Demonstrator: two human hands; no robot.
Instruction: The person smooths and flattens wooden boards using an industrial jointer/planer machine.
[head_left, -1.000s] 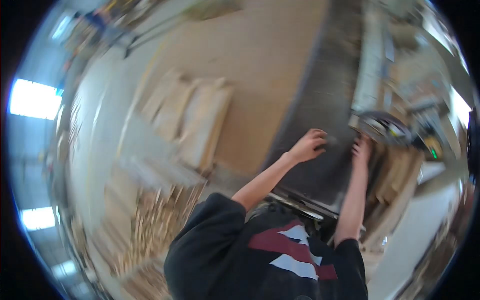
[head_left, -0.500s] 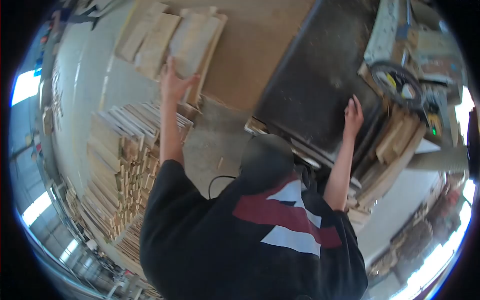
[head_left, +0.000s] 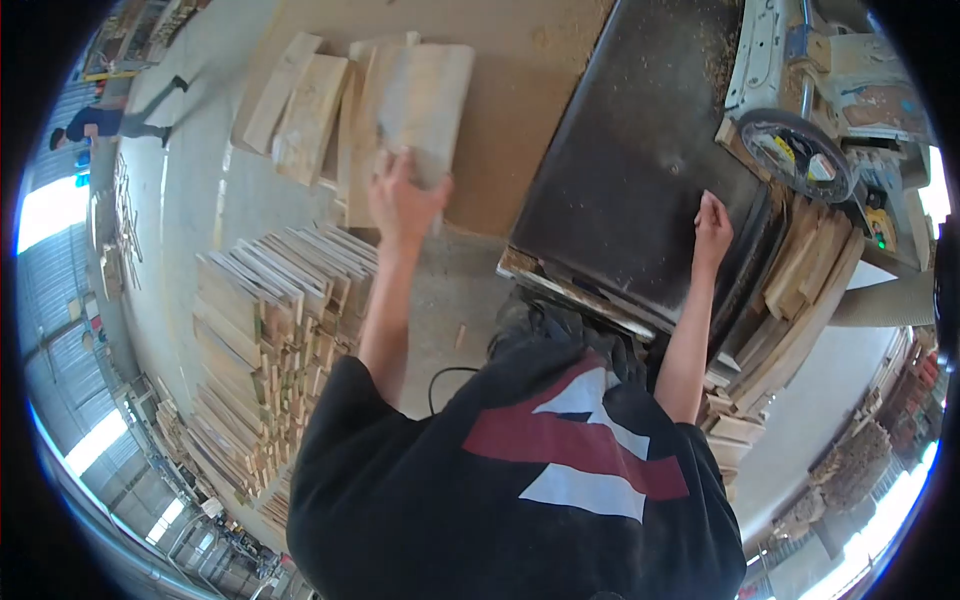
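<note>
While the left hand (head_left: 405,208) lies on the near end of the pale board (head_left: 425,100), its thumb spreads from the fingers, presumably to steady the broad piece; firmness of hold cannot be told. Right hand (head_left: 711,238): fingers curled and pressed together, nothing visible in them, over the dark tabletop (head_left: 610,170); contact unclear. Other boards (head_left: 312,115) lie flat beside the pale one on the brown sheet (head_left: 510,100), probably for easy reach. Sawdust specks the tabletop near the handwheel (head_left: 748,150). Farther off, a person (head_left: 100,122) strides across the pale floor (head_left: 190,190).
</note>
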